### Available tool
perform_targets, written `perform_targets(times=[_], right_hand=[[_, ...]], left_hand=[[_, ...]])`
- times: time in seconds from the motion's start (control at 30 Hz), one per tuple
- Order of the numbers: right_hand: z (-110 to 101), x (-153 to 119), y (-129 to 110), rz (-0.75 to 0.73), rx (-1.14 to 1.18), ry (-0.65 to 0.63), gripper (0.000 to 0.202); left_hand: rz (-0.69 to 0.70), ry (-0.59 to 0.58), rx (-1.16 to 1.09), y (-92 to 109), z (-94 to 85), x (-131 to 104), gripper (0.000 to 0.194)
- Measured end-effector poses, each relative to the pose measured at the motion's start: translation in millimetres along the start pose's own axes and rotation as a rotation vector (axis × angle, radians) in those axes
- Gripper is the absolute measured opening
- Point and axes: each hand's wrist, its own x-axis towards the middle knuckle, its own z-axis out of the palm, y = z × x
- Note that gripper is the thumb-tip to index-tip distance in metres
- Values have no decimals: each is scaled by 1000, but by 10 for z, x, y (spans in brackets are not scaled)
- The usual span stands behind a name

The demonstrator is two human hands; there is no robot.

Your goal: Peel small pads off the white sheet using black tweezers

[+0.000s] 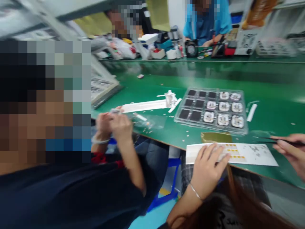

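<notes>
- The left hand (208,167) lies flat and palm down on a white sheet (252,154) at the near edge of the green table (274,95). Its fingers are spread and stretched out, gripping nothing, simply pressing on the paper. A thin bracelet (195,192) circles its wrist.
- The fingertips of that hand rest just beside a block of small yellow stickers (233,152) printed in rows on the sheet.
- The right hand (292,152) comes in from the right edge, only partly in view. Its fingers are pinched together around dark tweezers (269,140), whose thin tips point left, above the sheet's right part.
- An olive-coloured flat piece (215,137) lies on the table, touching the far edge of the sheet.
- Beyond it sits a clear plastic tray (212,109) with rows of compartments: the left pockets hold dark squares, the right ones hold white round-cornered parts.
- A small white strip (252,112) lies just to the right of the tray.
- To the left, a co-worker in a dark top has both hands (114,124) raised close together, fingers curled on something small; blur hides what it is.
- Near those hands lies a long white strip (145,106) with crumpled white scraps (171,97) at its far end.
- Across the table, a person in a blue shirt (207,22) sits among cluttered small boxes.
</notes>
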Motion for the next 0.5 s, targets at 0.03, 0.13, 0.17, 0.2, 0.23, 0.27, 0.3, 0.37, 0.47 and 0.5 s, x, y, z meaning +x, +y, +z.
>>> perform_targets(times=[0.03,0.13,0.17,0.2,0.23,0.27,0.3,0.37,0.47,0.5], right_hand=[[44,-17,-41,24,57,-37,34],[183,-44,-104,123,121,-159,32],[220,-45,-101,127,156,-160,32],[250,-46,-88,124,183,-155,32],[274,-45,-68,125,202,-149,31],[291,-45,-45,130,210,-147,31],[305,-43,-21,142,208,-156,31],[329,-34,15,178,189,-197,31],[371,-11,30,184,155,-258,30],[388,-6,27,165,138,-269,29]], left_hand=[[21,-12,-24,12,37,-3,23],[86,-46,-102,45,153,-21,21],[97,-59,-112,49,178,-28,21],[105,-75,-109,47,192,-33,22],[113,-92,-97,40,194,-36,23],[123,-109,-82,28,186,-35,25],[134,-127,-66,11,170,-31,27],[155,-147,-60,-30,121,-15,31],[161,-136,-81,-84,34,3,32],[162,-128,-91,-93,9,-1,31]])
